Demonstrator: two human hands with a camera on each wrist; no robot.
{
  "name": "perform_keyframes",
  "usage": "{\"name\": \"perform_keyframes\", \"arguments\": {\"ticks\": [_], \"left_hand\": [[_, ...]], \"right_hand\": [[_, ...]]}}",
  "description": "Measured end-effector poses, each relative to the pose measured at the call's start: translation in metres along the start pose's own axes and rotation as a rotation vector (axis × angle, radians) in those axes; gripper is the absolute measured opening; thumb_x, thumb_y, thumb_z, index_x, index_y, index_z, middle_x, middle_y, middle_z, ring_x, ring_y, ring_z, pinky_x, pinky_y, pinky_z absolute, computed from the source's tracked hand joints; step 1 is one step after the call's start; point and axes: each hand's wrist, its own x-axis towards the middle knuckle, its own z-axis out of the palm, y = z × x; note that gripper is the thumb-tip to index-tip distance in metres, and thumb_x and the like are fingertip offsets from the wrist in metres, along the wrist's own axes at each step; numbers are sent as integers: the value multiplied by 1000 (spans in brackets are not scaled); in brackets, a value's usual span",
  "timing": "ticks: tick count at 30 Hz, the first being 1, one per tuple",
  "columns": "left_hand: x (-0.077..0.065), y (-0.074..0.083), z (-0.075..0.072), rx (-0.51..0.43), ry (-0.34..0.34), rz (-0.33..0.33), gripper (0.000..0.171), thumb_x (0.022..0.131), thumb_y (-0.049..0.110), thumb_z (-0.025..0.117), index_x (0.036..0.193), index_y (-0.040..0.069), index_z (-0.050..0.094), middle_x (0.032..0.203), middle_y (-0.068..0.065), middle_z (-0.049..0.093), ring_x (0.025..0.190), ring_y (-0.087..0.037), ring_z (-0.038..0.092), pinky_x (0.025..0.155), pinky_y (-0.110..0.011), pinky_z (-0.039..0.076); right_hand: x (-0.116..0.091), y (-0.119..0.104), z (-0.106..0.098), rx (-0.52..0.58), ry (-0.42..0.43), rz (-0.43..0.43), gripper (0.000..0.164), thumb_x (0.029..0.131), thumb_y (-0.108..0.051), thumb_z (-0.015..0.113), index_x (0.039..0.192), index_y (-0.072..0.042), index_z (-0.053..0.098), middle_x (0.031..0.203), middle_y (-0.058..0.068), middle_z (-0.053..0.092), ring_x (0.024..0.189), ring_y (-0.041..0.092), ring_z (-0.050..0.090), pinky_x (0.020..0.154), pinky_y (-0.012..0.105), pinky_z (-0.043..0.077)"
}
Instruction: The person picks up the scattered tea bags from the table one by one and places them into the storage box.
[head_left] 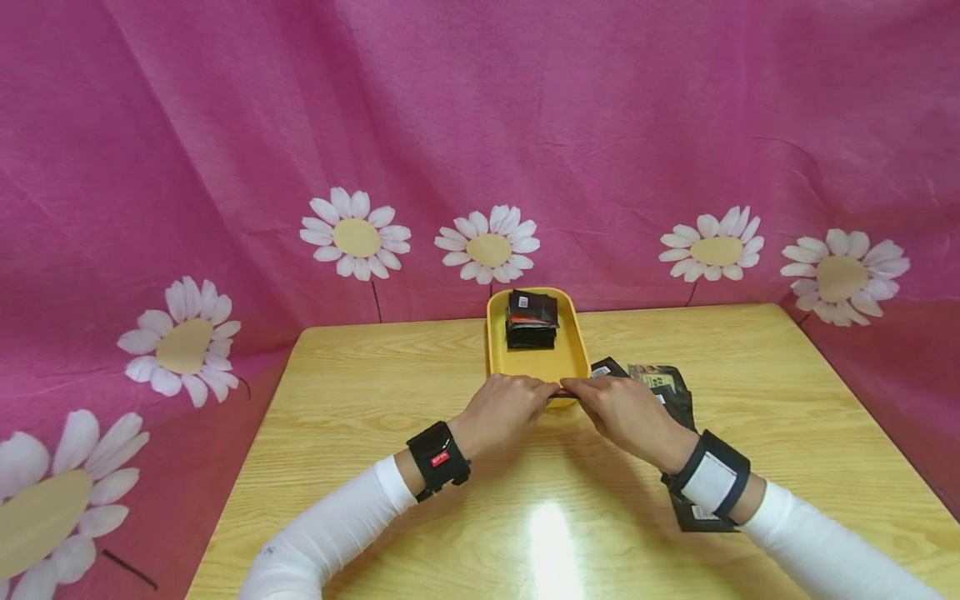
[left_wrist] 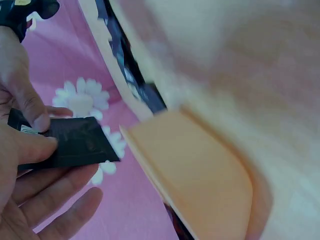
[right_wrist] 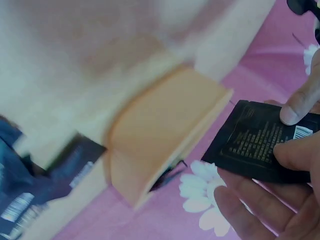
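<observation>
A flat black sachet (right_wrist: 247, 140) with small printed text and a white barcode label is pinched between thumb and fingers of both hands. My left hand (head_left: 502, 410) grips one side and my right hand (head_left: 633, 418) the other, thumbs on top. From the head view only the dark edge of it shows between the hands, above the near end of a yellow tray (head_left: 540, 365). Inside that tray, toward its far end, sits a stack of black sachets (head_left: 532, 321), one showing a red strip.
Right of the tray, several loose black sachets (head_left: 678, 406) overlap on the wooden table (head_left: 360, 433), partly behind the right hand. One more sachet (head_left: 697, 514) lies nearer, under the right wrist. A pink flowered cloth (head_left: 585, 150) hangs behind the table.
</observation>
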Motion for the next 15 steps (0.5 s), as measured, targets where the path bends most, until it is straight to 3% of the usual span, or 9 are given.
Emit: {"name": "perform_keyframes", "arguments": {"ticks": [7,12,15], "left_hand": [[22,-34,6,86,-27,-56,22,98,21,58,119,19,66,91,6,73,66,-7,64,51,-26,50],[35,-52,22,96,-42,-95,15,100,21,55,111,17,65,92,4,72,69,-14,69,54,-31,55],[38,-59,35,96,-80,-114,16,101,20,54,110,15,66,95,2,73,80,-16,71,69,-35,58]], "right_hand": [[40,19,7,-62,-13,19,34,87,-6,71,121,-8,69,103,7,76,76,22,72,59,37,58],[62,35,29,-108,-40,39,28,90,-7,67,117,-7,69,103,8,75,72,25,71,58,41,58],[67,43,45,-117,-48,32,23,90,-5,65,113,-7,69,101,7,75,67,27,70,55,44,56]]}}
